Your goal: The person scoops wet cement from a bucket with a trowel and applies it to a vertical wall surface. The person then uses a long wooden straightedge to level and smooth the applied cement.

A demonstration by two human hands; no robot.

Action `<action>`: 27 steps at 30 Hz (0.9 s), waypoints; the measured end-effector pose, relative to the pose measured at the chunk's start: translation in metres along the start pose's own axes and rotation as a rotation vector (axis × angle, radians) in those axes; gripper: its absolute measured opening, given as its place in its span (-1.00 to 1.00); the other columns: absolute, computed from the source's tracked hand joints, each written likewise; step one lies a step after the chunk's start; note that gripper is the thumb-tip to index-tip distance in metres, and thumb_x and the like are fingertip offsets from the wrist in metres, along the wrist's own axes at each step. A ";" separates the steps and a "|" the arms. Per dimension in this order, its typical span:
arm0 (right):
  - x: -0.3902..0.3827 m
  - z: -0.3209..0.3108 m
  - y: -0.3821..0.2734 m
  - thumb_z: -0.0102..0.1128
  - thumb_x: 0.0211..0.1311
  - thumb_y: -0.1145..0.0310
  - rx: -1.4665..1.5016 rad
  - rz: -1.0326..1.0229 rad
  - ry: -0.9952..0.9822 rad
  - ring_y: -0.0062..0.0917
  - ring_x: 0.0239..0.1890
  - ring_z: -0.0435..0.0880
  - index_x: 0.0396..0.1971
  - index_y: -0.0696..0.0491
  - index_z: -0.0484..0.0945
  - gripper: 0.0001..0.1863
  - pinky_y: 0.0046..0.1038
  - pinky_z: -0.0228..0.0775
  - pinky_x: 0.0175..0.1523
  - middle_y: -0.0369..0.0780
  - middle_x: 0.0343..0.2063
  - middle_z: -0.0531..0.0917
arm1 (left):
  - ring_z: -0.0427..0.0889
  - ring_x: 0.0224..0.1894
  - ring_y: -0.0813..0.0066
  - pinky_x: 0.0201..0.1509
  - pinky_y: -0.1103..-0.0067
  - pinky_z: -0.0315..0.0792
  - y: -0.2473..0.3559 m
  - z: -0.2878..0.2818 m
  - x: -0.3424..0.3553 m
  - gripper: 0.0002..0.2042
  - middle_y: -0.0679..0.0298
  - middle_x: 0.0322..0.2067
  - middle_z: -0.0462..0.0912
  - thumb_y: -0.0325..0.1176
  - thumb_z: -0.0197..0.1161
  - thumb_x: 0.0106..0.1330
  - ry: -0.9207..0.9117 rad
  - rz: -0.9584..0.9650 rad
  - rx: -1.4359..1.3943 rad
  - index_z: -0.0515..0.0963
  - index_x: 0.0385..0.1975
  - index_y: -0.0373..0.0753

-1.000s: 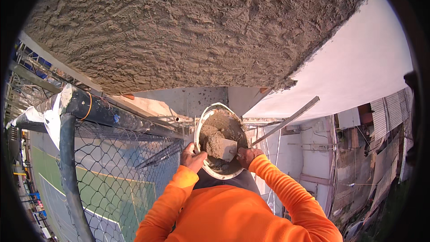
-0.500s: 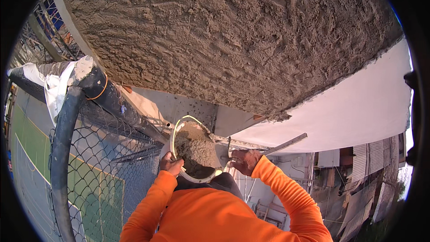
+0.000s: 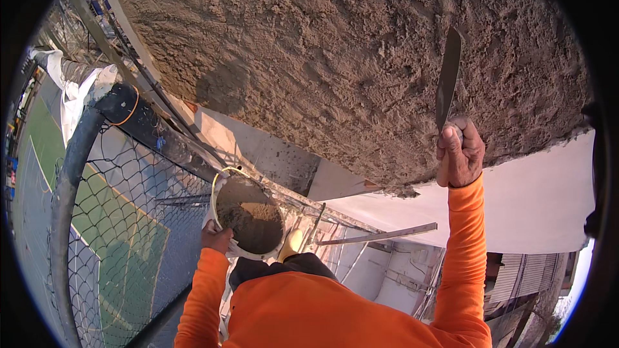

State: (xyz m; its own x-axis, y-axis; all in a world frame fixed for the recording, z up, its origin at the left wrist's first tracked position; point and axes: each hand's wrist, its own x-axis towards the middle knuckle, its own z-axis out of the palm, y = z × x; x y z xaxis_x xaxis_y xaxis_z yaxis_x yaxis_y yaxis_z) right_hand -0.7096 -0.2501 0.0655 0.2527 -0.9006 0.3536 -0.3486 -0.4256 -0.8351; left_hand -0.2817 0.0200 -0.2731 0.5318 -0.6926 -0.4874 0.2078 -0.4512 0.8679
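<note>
My left hand (image 3: 217, 237) grips the rim of a bucket (image 3: 288, 235) with a pale yellow edge. Grey wet mortar (image 3: 253, 214) lies inside it, a lighter heap in the middle. My right hand (image 3: 462, 151), raised to the right, is closed round the handle of a trowel (image 3: 447, 80), its long narrow blade pointing up. Behind the blade spreads a wall of rough brown plaster (image 3: 342, 58); whether the trowel touches it I cannot tell. A darker round patch (image 3: 222, 86) marks the plaster's lower left.
A dark pipe rail (image 3: 62, 219) with chain-link mesh (image 3: 122, 219) stands at the left, above a green court. White cloth (image 3: 74, 100) hangs on its corner. A smooth white wall (image 3: 516, 200) lies lower right. A bar (image 3: 380, 234) juts out below the plaster.
My right hand has risen from beside the bucket up to the right, and the trowel now shows clearly. The bucket has shifted slightly left in view. The darker patch is newly visible on the plaster.
</note>
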 end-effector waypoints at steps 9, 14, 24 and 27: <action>-0.187 0.126 0.149 -0.04 0.39 0.24 -0.907 0.061 -1.034 -0.16 -0.07 0.69 0.13 0.03 0.42 -0.62 -0.10 0.52 0.00 -0.04 -0.08 0.62 | 0.58 -0.40 0.58 -0.31 0.59 0.47 0.063 0.061 -0.050 -0.76 0.31 -0.37 0.66 -0.61 0.22 0.07 -0.189 0.055 0.008 0.57 -0.22 -0.34; -0.231 0.232 0.179 -0.11 0.37 0.29 -0.894 -0.121 -0.884 -0.24 -0.38 0.63 -0.10 0.04 0.54 -0.73 -0.18 0.45 -0.30 -0.12 -0.30 0.67 | 0.59 -0.28 0.59 -0.18 0.61 0.50 0.071 0.083 -0.062 -0.65 0.28 -0.26 0.66 -0.61 0.23 0.09 -0.353 0.100 0.045 0.53 -0.06 -0.43; -0.258 0.203 0.110 -0.03 0.45 0.15 -0.774 0.156 -0.795 -0.09 -0.30 0.71 -0.10 0.03 0.48 -0.73 -0.10 0.54 -0.23 -0.01 -0.23 0.65 | 0.45 -0.57 0.62 -0.49 0.58 0.37 0.068 0.046 -0.027 -0.77 0.36 -0.58 0.50 -0.48 0.33 0.02 -0.371 0.156 0.168 0.51 -0.31 -0.33; -0.247 0.215 0.097 -0.06 0.45 0.12 -0.895 0.246 -1.017 -0.12 -0.38 0.69 -0.11 -0.01 0.48 -0.73 -0.12 0.50 -0.29 -0.09 -0.29 0.66 | 0.41 -0.59 0.64 -0.51 0.60 0.32 0.060 0.036 -0.023 -0.83 0.40 -0.62 0.42 -0.48 0.32 0.03 -0.354 0.162 0.025 0.46 -0.43 -0.25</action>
State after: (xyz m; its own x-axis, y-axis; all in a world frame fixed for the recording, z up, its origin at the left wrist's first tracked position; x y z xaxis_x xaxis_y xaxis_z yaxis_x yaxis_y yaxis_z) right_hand -0.6120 -0.0498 -0.1935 0.5081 -0.6650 -0.5473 -0.8390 -0.5258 -0.1400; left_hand -0.3109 -0.0119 -0.2136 0.2391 -0.9052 -0.3514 0.1225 -0.3308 0.9357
